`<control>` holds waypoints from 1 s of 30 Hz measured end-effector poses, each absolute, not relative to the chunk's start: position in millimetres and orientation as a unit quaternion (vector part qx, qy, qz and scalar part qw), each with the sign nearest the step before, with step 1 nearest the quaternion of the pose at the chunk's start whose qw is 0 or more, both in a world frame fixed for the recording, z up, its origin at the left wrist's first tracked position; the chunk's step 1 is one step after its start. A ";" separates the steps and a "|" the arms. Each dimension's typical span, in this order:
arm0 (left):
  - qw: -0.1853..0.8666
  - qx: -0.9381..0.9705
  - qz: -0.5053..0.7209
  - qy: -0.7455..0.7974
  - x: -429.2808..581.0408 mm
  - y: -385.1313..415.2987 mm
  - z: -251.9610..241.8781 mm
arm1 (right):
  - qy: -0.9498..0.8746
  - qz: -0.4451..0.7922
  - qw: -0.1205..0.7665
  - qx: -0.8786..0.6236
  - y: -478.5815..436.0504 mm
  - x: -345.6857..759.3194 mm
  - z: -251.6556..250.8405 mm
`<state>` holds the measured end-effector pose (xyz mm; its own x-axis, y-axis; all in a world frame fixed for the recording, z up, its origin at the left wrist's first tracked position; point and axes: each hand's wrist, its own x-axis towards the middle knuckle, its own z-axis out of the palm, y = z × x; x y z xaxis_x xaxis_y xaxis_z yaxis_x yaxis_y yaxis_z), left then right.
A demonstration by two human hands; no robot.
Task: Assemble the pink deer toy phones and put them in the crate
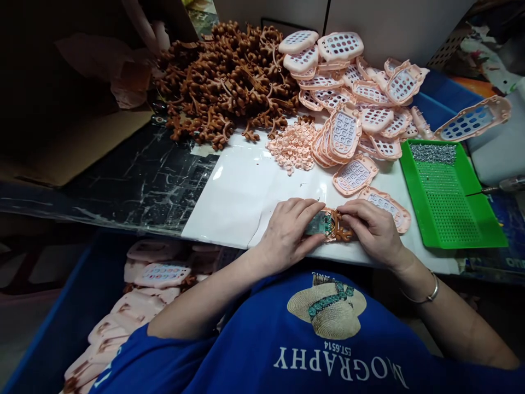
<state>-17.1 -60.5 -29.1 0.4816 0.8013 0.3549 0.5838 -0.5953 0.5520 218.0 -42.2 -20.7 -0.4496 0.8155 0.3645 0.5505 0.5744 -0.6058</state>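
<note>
Near the table's front edge, my left hand is closed around a small pink toy-phone shell with a green circuit board in it. At the shell's right end sits a brown plastic antler-shaped part, pinched by the fingertips of my right hand. Part of the shell is hidden under my left fingers. Just behind my right hand lies a pink keypad cover, with another cover a little farther back.
A heap of brown antler parts stands at the back, beside small pink rings and piled keypad covers. To the right is a green tray with screws; a screwdriver bit reaches over it. A blue bin at lower left holds pink pieces.
</note>
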 end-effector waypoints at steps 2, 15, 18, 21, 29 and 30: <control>0.180 0.841 0.301 0.412 -17.1 -60.5 -29.1 | -0.827 0.202 0.315 -0.419 -41.8 217.4 -20.4; 0.178 0.842 0.281 0.425 -15.4 -59.5 -27.8 | -0.883 0.115 0.105 -0.442 -38.9 210.8 1.3; 0.174 0.843 0.281 0.425 -15.3 -58.8 -29.2 | -0.881 0.122 0.109 -0.443 -40.2 209.5 3.4; 0.171 0.846 0.285 0.418 -15.5 -58.4 -29.7 | -0.873 0.128 0.144 -0.448 -38.1 209.2 1.0; 0.193 0.835 0.279 0.433 -15.5 -59.5 -26.9 | -0.874 0.116 0.178 -0.437 -37.5 209.7 -8.6; 0.195 0.834 0.280 0.434 -15.5 -59.6 -27.3 | -0.868 0.101 0.203 -0.441 -41.0 209.9 -9.3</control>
